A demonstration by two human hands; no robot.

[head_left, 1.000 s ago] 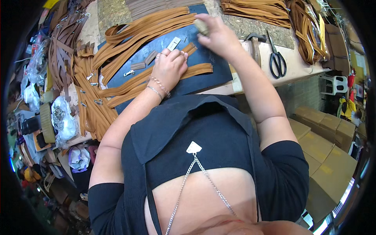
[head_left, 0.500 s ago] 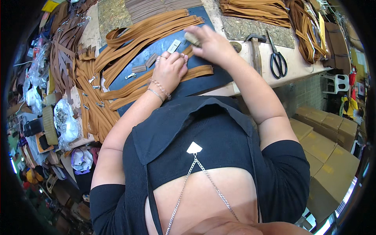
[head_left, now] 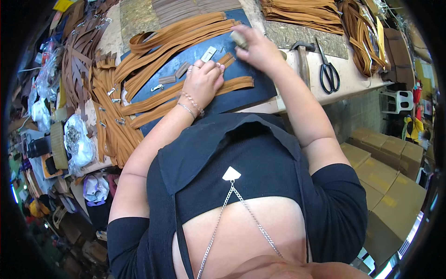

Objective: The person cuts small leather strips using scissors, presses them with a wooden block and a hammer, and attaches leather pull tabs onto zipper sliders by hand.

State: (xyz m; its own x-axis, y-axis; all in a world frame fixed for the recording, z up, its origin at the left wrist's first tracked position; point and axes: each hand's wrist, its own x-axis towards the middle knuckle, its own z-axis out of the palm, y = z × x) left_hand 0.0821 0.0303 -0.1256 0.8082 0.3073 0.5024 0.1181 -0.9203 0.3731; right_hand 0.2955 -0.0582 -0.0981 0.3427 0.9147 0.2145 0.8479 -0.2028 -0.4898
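My left hand [head_left: 203, 79] presses down with curled fingers on a brown zipper tape [head_left: 226, 59], whose end sticks out to the right of the fingertips. A small silvery-grey plate [head_left: 209, 53] lies just beyond those fingers. Raised to the right of the tape end, my right hand [head_left: 258, 48] grips a short, stubby tan piece [head_left: 239, 40]; its kind is unclear. Two small brown strips [head_left: 182, 69] and a metal zipper slider [head_left: 157, 87] rest left of my left hand. Nearer to me, another zipper tape [head_left: 239, 83] lies on the dark board [head_left: 262, 93].
Long brown zipper tapes [head_left: 186, 29] cover the board's far side, with more piled [head_left: 111, 121] at the left. A hammer [head_left: 303, 60] and black-handled scissors [head_left: 329, 74] lie to the right. Cardboard boxes [head_left: 381, 181] stand below the table at right.
My right hand has moved a little up and to the right with the tan piece, leaving the tape's end more exposed. The left hand stays nearly in place.
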